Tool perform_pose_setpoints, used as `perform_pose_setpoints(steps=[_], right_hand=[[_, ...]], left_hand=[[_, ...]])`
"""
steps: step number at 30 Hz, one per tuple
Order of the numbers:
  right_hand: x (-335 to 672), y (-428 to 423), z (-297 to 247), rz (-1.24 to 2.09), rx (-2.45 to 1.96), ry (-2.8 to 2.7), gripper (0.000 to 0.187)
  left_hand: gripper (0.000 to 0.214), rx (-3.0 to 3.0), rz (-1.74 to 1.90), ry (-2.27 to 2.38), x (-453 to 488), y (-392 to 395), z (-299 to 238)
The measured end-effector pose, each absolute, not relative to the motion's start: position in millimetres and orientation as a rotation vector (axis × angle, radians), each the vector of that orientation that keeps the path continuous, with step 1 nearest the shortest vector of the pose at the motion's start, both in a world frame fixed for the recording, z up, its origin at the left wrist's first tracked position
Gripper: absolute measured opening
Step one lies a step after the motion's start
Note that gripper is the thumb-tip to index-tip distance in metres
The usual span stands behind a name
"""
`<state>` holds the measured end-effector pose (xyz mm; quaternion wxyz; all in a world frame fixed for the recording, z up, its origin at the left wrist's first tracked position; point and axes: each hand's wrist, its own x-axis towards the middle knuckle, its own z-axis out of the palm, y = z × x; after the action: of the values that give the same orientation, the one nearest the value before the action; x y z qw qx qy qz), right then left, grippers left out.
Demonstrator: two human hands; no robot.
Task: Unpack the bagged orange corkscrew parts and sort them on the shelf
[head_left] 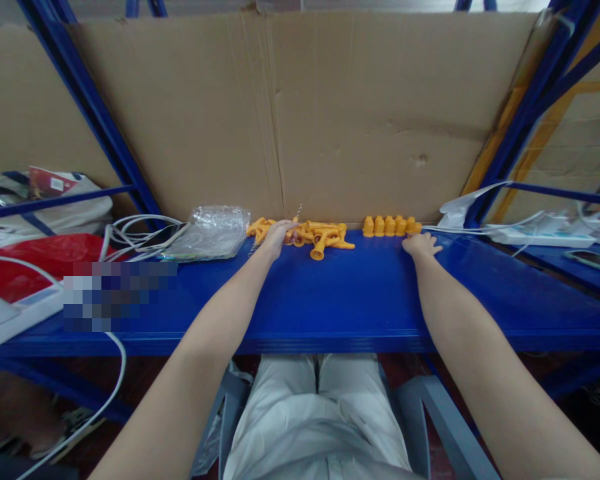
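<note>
My left hand (277,240) reaches into a loose heap of orange-yellow plastic parts (330,233), some with flared, bell-like ends. Its fingers are stretched out over the parts, and I see no clear grip. A thin beaded chain (299,211) sticks up just beyond these fingertips. To the right, several orange-yellow plastic cups (379,227) form a neat row along the cardboard. At the row's right end, my right hand (421,245) pinches a small orange-yellow plastic cup (413,229) between thumb and forefinger, its other fingers spread. The fingertips are small and partly hidden.
Both hands are over a blue metal shelf (330,300) backed by a cardboard panel (380,120). Clear plastic bags (213,233) and white cables (140,230) lie left. A power strip (530,233) and a phone (597,261) are right. Blue posts (90,107) frame the sides.
</note>
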<state>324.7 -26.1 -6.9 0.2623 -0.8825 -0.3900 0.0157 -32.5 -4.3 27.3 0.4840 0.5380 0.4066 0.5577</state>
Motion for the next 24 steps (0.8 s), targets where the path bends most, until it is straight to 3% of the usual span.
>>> perform_pose_setpoints(steps=[9,18,24], right_hand=[[328.0,-22.9,-6.2,0.175,-2.418,-1.125,0.052],[335.6,-15.8,-11.8,0.176,-2.379,-1.131,0.049],[336.2,-12.8,-10.3,0.190,-2.358,-1.083,0.048]], left_hand=[[0.016,1.361,1.426,1.067,-36.0,6.2,22.7],[0.003,1.716,1.893,1.493,-50.4,28.5,18.9],[0.021,1.712,1.843,1.506,-60.9,39.4,12.0]])
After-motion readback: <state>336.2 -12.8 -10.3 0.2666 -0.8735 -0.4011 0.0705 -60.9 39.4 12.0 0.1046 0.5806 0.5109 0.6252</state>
